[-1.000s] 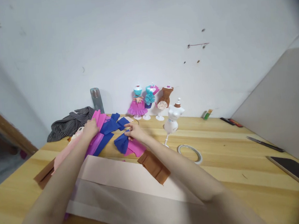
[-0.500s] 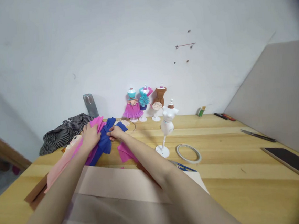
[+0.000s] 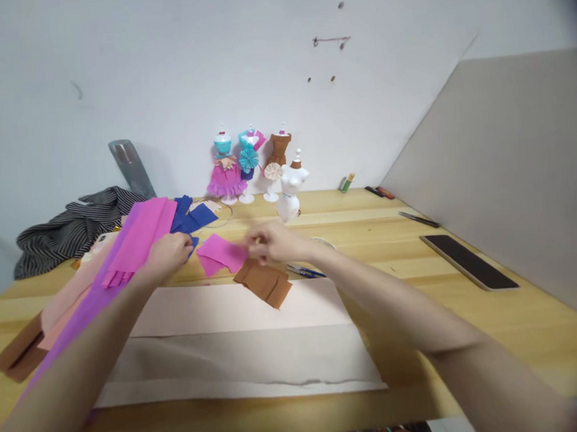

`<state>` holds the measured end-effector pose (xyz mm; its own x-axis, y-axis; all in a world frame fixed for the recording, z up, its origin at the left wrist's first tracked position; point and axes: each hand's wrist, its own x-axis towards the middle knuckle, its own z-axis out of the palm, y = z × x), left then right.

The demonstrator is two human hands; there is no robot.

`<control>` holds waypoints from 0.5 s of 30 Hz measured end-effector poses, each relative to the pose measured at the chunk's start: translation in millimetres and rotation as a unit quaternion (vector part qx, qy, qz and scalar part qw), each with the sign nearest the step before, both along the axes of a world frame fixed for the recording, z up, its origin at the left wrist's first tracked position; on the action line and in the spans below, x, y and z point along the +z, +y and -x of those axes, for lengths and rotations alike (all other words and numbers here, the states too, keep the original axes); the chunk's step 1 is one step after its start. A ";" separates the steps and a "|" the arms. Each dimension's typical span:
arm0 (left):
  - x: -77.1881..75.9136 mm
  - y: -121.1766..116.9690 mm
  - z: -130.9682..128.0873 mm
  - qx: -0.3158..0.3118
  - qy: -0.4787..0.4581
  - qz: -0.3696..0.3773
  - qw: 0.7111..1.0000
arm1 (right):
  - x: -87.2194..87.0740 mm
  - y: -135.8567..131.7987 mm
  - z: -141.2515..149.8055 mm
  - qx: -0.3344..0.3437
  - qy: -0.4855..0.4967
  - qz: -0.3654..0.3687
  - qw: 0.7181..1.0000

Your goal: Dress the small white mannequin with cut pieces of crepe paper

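Observation:
My left hand (image 3: 170, 253) is closed, knuckles up, at the lower edge of the bright pink crepe paper (image 3: 143, 234). Its fingertips are by the dark blue crepe paper (image 3: 183, 216); whatever they hold is hidden. Smeared by motion, my right hand (image 3: 275, 241) has curled fingers just above a small pink paper piece (image 3: 219, 253) and a folded brown paper piece (image 3: 264, 282). Whether it grips anything is unclear. Below both hands lies a wide pale peach paper sheet (image 3: 240, 306).
A bare white mini mannequin (image 3: 293, 183) stands behind my right hand. Three dressed mannequins (image 3: 226, 171) line the wall. Scissors (image 3: 307, 272) lie beside the brown piece. Right are a phone (image 3: 466, 262) and a dark slim tool (image 3: 418, 219). Left are striped cloth (image 3: 79, 222) and a bottle (image 3: 132, 168).
My right hand has left the blue paper and moved right. My left hand has shifted off the top of the pink paper to its lower edge. The view has turned right and down.

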<state>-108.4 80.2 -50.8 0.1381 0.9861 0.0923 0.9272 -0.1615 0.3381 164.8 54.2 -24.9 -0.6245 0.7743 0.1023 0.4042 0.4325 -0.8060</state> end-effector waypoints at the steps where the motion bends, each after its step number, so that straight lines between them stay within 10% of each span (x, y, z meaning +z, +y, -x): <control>1: 1.5 -6.9 -9.8 -0.029 0.004 0.014 0.999 | -1.3 -13.2 -21.4 0.003 -0.030 0.005 1.000; 5: -4.2 -31.7 -57.4 -0.110 0.018 0.068 0.991 | -22.2 -50.2 -67.9 -0.113 -0.126 0.033 0.985; 15: -27.2 -65.6 -119.1 -0.111 -0.024 0.091 0.989 | -57.1 -71.9 -39.7 -0.185 -0.212 -0.070 0.957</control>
